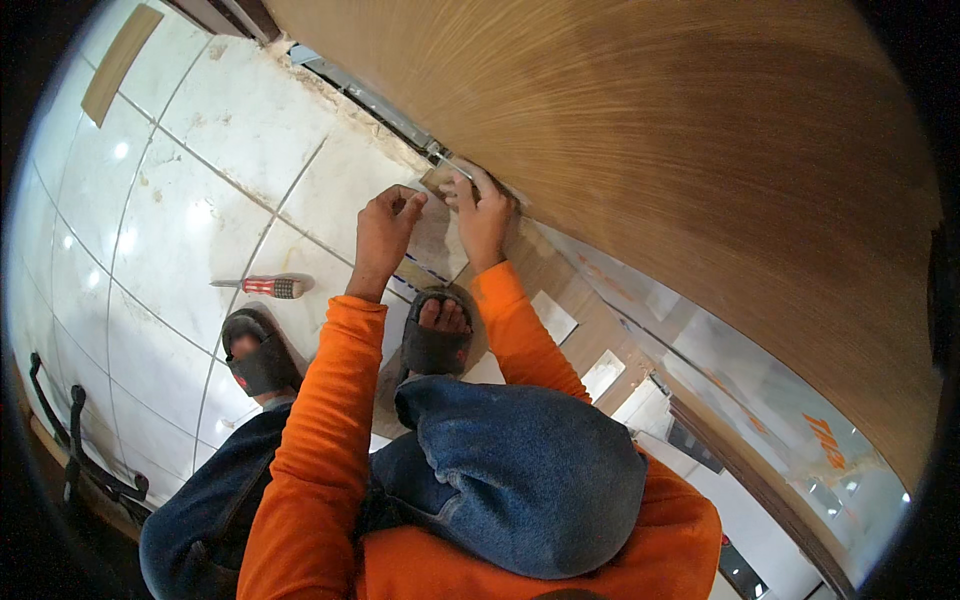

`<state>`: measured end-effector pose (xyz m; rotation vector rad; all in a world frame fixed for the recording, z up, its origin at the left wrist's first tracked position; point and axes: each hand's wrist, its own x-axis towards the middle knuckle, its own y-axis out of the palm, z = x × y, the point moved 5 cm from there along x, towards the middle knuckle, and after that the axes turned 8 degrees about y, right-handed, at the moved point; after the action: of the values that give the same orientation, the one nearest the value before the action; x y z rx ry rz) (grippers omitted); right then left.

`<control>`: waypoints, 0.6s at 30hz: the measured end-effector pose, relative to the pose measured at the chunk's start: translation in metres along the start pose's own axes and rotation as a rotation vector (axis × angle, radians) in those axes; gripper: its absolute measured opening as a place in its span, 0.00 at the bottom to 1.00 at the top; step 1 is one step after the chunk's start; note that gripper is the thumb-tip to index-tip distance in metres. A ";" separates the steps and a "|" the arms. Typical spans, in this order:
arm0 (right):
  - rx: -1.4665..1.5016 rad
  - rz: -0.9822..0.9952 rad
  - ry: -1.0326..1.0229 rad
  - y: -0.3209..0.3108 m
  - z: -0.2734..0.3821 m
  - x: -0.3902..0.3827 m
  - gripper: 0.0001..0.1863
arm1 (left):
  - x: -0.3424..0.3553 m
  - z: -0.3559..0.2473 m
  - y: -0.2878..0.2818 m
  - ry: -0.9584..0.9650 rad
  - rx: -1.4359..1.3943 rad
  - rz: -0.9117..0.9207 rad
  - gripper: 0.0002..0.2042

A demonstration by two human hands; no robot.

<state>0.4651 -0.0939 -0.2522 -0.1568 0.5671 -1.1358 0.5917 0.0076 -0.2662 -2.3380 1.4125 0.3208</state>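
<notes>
My right hand (485, 215) is at the lower edge of a large wood-grain panel (640, 120), its fingers curled. A thin silver rod (455, 166) shows at its fingertips, pointing toward a metal fitting (433, 150) at the panel's edge; its exact kind is too small to tell. Just left of it, above the tiles, my left hand (384, 238) has its fingers bent and thumb against the forefinger. Whatever it may pinch is hidden. A screwdriver (268, 287) with a red and patterned handle lies on the floor, left of my left wrist.
White floor tiles (190, 220) spread to the left, with a wooden strip (122, 65) lying at the far left. Black curved metal legs (78, 445) stand at the left rim. My sandalled feet flank the work area. A plastic-wrapped surface (740, 390) runs along the right.
</notes>
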 end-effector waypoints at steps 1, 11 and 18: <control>-0.069 0.004 0.004 0.000 0.002 0.001 0.13 | -0.002 0.001 -0.002 -0.010 -0.029 -0.020 0.15; -0.350 -0.119 -0.283 0.008 0.014 0.009 0.13 | -0.010 0.014 0.002 -0.055 -0.062 -0.005 0.17; -0.434 -0.089 -0.230 0.018 0.020 0.013 0.13 | -0.008 0.016 0.007 -0.028 -0.130 -0.024 0.15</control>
<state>0.4936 -0.1012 -0.2474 -0.6842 0.5980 -1.0502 0.5821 0.0182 -0.2783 -2.4415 1.3870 0.4488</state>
